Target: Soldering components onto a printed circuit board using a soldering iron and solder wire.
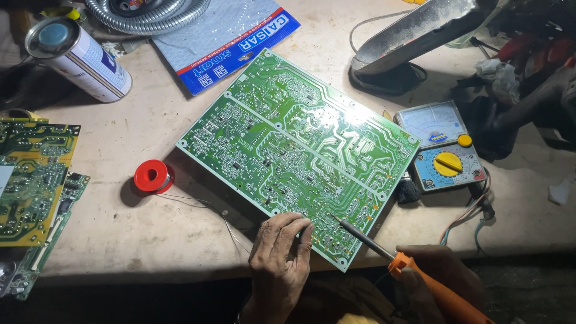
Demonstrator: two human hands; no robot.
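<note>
A large green circuit board [288, 144] lies solder side up, tilted, in the middle of the workbench. My left hand [279, 258] rests on the board's near edge, pinching a thin solder wire [231, 225] that trails left to a red spool [152, 176]. My right hand [435, 273] grips an orange-handled soldering iron [390, 255]. The iron's dark tip touches the board close to my left fingertips.
An analog multimeter [443, 153] with a yellow dial sits right of the board. A spray can [78, 57] and a blue packet [225, 39] lie at the back left. More circuit boards [33, 180] lie at the left edge. A lamp base [390, 75] stands at the back.
</note>
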